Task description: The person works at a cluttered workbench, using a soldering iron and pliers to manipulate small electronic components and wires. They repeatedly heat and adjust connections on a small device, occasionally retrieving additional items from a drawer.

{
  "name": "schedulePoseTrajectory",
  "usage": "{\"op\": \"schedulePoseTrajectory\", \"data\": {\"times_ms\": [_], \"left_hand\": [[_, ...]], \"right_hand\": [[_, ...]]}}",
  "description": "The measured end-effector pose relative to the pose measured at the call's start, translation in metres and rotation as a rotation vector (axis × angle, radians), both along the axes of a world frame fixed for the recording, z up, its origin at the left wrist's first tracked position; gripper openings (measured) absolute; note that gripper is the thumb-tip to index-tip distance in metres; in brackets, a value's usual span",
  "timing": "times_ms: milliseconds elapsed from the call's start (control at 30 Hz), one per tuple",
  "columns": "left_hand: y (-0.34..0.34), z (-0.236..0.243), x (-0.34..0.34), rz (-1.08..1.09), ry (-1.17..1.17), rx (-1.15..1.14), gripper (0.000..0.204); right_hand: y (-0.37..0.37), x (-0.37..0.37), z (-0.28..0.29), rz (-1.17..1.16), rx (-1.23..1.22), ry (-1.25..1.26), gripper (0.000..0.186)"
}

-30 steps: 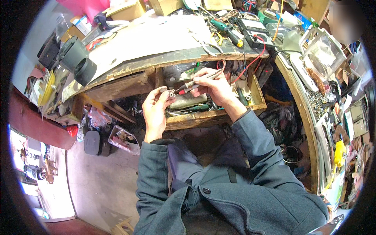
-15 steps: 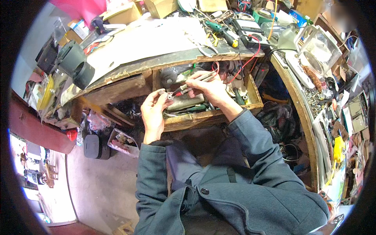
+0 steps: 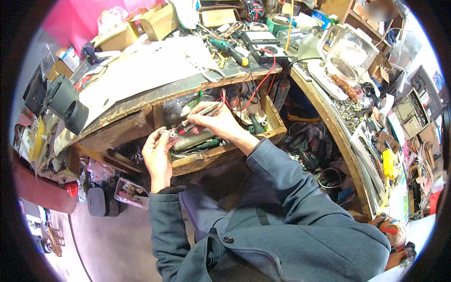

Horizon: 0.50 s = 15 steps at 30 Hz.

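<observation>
Over the open wooden drawer (image 3: 221,156), my left hand (image 3: 157,155) pinches a small whitish metal part (image 3: 173,133) between thumb and fingertips. My right hand (image 3: 221,123) is closed around a pair of test probes (image 3: 206,111), held side by side like chopsticks. Their tips point left at the small part; whether they touch it I cannot tell. A red test lead (image 3: 264,80) runs from the probes up to a multimeter (image 3: 264,44) on the bench. Loose tools, among them a dark-green-handled one (image 3: 256,124), lie in the drawer beneath my hands.
On the bench are a white sheet (image 3: 145,61), pliers (image 3: 209,70) and a green screwdriver-like tool (image 3: 221,44). A cluttered side bench (image 3: 336,141) curves along my right. Tangled cables (image 3: 310,143) sit under it. A dark lamp-like cylinder (image 3: 75,115) stands at the left.
The whole view has shifted, so the bench and my hands appear further left. Both hands keep their grips, with the probe tips still close to the small part.
</observation>
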State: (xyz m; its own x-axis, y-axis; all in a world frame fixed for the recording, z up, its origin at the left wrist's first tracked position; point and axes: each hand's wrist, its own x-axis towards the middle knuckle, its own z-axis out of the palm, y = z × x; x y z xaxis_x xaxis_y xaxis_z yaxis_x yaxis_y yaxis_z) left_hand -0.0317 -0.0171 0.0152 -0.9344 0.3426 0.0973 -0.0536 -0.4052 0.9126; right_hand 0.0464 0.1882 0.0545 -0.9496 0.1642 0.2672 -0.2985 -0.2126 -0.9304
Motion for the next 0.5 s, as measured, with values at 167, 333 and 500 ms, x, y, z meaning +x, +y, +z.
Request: {"op": "schedulePoseTrajectory", "data": {"times_ms": [167, 333, 500], "left_hand": [[0.004, 0.001, 0.000, 0.018, 0.001, -0.014, 0.022], [0.011, 0.001, 0.001, 0.092, 0.037, -0.066, 0.025], [0.006, -0.003, 0.003, 0.086, 0.072, -0.085, 0.024]], "right_hand": [[0.000, 0.001, 0.000, -0.009, 0.019, 0.022, 0.011], [0.001, 0.001, 0.001, -0.061, 0.062, 0.002, 0.011], [-0.002, 0.003, 0.003, -0.054, 0.051, -0.030, 0.011]]}}
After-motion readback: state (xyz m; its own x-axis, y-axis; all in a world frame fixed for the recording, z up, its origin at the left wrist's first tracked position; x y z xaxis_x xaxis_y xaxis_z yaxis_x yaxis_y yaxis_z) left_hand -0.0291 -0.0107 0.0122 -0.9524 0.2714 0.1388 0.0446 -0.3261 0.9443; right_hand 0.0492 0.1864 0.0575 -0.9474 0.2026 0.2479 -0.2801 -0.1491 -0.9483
